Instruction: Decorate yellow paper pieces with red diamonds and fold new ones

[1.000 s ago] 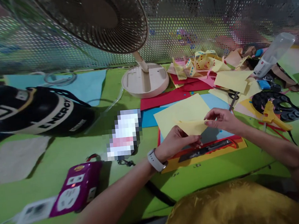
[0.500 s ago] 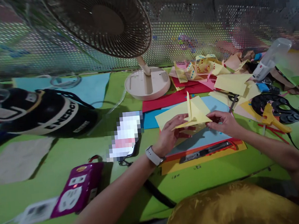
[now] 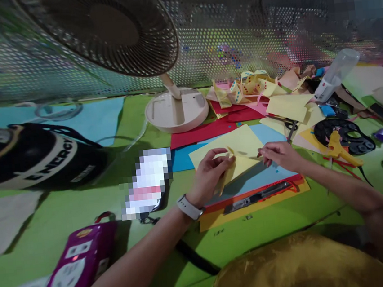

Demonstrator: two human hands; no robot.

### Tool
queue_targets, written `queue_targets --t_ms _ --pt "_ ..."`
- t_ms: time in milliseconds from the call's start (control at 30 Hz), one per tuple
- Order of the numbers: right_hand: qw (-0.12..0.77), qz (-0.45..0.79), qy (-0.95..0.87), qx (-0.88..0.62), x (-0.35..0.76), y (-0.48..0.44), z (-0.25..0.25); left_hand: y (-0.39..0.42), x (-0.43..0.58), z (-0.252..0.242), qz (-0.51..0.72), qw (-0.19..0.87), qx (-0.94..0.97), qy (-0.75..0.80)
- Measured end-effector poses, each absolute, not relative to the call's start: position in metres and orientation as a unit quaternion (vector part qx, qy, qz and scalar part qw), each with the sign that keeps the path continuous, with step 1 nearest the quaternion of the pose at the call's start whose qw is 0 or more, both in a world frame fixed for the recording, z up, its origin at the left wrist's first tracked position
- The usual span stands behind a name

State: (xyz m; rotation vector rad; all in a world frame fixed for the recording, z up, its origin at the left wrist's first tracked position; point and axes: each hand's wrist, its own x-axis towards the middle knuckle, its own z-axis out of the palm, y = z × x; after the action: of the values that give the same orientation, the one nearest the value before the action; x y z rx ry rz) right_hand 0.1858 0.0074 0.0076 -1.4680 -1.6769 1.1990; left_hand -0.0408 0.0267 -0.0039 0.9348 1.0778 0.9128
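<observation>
Right now both hands are on a small folded yellow paper (image 3: 243, 164). The left hand (image 3: 210, 172) has its fingers curled in, and its thumb and fingers pinch the left side of the paper. A white watch (image 3: 189, 207) sits on that wrist. The right hand (image 3: 278, 155) has its fingertips closed on the right tip of the paper.

The paper is low over a pile of big coloured sheets on the green table (image 3: 82, 203). I cannot tell if it touches them. On top of the pile is a flat yellow sheet (image 3: 241, 139), with a blue sheet (image 3: 266, 179) under it. A long black cutter knife (image 3: 257, 195) lies on the pile, near the hands, on the side close to the person.

Behind the pile stands a white fan (image 3: 176, 111). To the right, a yellow glue gun (image 3: 339, 149) lies against a black paint tray (image 3: 349, 133). To the left are a big black thing (image 3: 27, 159) with the word ENERGY and a purple plug box (image 3: 77, 260).
</observation>
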Motion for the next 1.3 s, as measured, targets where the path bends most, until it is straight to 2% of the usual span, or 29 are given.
queue_targets --t_ms 100,167,267,333,600,800,967,1067,1300 --pt "0.217 0.208 -0.711 -0.635 0.21 0.026 0.02 0.031 -0.044 -0.005 0.401 0.659 0.39 0.503" --pt "0.11 0.057 -0.715 -0.688 0.229 0.037 0.024 0.032 -0.046 -0.004 0.399 0.653 0.399 0.505" --pt "-0.039 -0.038 -0.681 -0.73 0.249 0.049 0.024 0.034 -0.047 -0.003 0.397 0.644 0.425 0.496" --pt "-0.077 -0.049 -0.667 -0.74 0.256 0.052 0.022 0.035 -0.047 -0.003 0.392 0.63 0.45 0.496" --pt "-0.074 -0.033 -0.683 -0.726 0.262 0.055 0.02 0.043 -0.055 -0.005 0.324 0.593 0.547 0.493" --pt "0.059 0.021 -0.701 -0.71 0.251 0.048 0.026 0.048 -0.061 -0.005 0.293 0.571 0.591 0.488" --pt "0.077 0.089 -0.784 -0.609 0.228 0.031 0.029 0.05 -0.063 -0.004 0.289 0.568 0.597 0.488" --pt "0.094 0.076 -0.784 -0.609 0.225 0.029 0.026 0.051 -0.063 -0.004 0.286 0.578 0.59 0.487" --pt "0.008 0.042 -0.761 -0.647 0.23 0.036 0.012 0.054 -0.065 -0.007 0.284 0.581 0.578 0.497"
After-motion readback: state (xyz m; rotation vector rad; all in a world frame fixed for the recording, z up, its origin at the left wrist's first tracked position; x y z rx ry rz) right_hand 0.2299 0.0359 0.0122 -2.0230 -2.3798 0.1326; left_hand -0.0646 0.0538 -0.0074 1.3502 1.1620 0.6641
